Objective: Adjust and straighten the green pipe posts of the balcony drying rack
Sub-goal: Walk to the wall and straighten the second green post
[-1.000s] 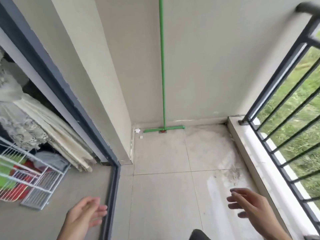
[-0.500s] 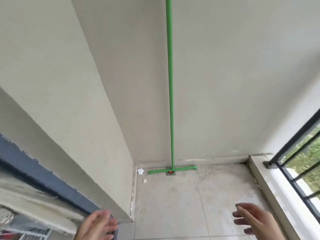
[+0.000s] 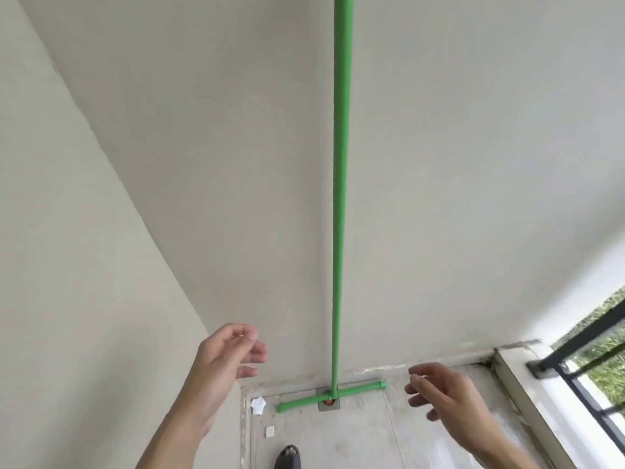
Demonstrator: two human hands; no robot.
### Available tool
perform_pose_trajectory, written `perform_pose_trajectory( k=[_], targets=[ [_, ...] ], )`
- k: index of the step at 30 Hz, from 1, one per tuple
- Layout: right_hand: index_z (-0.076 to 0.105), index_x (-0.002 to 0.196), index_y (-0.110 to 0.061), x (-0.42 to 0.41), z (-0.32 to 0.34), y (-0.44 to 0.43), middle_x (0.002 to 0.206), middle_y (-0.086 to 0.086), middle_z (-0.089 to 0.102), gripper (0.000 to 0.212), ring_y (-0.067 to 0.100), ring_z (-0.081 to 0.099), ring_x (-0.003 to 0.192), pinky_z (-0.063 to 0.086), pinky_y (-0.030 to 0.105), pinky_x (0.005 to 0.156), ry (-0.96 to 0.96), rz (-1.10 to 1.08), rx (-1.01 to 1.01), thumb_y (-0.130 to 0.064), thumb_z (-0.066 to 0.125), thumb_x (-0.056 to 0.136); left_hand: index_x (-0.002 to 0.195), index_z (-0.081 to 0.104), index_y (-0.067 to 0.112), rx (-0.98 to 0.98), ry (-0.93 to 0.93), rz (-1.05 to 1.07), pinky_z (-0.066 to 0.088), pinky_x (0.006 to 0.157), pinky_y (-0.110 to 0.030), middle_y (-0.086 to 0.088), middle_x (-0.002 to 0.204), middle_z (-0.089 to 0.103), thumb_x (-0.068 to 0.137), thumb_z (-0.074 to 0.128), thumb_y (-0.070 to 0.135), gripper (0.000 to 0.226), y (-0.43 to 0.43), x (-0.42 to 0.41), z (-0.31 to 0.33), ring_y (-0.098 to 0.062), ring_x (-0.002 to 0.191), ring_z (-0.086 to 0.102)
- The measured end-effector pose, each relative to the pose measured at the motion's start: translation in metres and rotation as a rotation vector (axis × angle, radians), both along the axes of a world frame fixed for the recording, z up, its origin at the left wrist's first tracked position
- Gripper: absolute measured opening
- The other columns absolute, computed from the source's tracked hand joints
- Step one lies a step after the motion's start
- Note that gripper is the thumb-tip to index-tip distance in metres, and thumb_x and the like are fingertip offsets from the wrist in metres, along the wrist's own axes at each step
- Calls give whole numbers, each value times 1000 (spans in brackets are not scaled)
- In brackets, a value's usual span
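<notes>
A green pipe post [image 3: 341, 184] rises upright against the far wall, running out of the top of the view. Its foot is a short green crossbar [image 3: 358, 390] lying on the floor along the wall, over a grey plate with a red spot [image 3: 328, 401]. My left hand [image 3: 223, 363] is raised left of the post, fingers loosely curled and apart, holding nothing. My right hand [image 3: 443, 397] hovers right of the post at crossbar height, fingers apart and empty. Neither hand touches the pipe.
Plain walls meet in a corner on the left. A white ledge [image 3: 541, 394] with a dark metal railing [image 3: 588, 374] borders the right side. Small white scraps [image 3: 258, 405] lie on the tiled floor by the corner. A dark shoe tip [image 3: 287, 456] shows at the bottom.
The view has tilted up and moved closer to the wall and post. Both hands have risen and reached forward toward the pipe, one on each side.
</notes>
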State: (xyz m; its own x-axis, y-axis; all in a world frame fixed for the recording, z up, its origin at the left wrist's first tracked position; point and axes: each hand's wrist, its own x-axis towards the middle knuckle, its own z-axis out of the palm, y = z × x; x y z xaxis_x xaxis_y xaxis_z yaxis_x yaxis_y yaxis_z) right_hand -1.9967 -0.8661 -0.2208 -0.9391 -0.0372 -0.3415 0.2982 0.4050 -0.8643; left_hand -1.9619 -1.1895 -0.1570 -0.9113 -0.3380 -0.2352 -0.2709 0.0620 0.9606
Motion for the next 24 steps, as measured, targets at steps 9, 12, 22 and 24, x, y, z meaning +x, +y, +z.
perform_pose_trajectory(
  k=[9, 12, 22, 24],
  targets=[
    [67, 103, -21, -135, 15, -108, 79, -1, 75, 15, 7, 73, 72, 54, 27, 63, 95, -75, 94, -24, 60, 90, 91, 59, 20, -102, 249, -379, 53, 72, -33, -6, 88, 69, 94, 54, 19, 6, -2, -239, 81, -24, 84, 67],
    [62, 116, -21, -167, 17, -130, 94, -7, 71, 29, 5, 69, 78, 54, 27, 74, 122, -102, 178, -28, 60, 88, 104, 54, 35, -169, 355, -534, 52, 79, -32, -3, 102, 66, 92, 51, 36, 12, 12, -280, 101, -19, 93, 65],
    [40, 91, -18, -253, 23, -135, 83, 4, 54, 26, 37, 61, 90, 35, 35, 65, 133, -101, 396, -43, 49, 91, 89, 49, 21, -199, 552, -746, 52, 80, -34, -15, 77, 68, 91, 45, 43, 22, 96, -339, 116, -23, 77, 69],
    [46, 96, -15, -261, 20, -112, 88, 11, 64, 29, 38, 62, 93, 33, 35, 65, 165, -92, 438, -43, 48, 93, 91, 50, 17, -195, 556, -787, 53, 77, -30, -16, 78, 68, 91, 47, 41, 25, 116, -348, 118, -19, 74, 69]
  ],
)
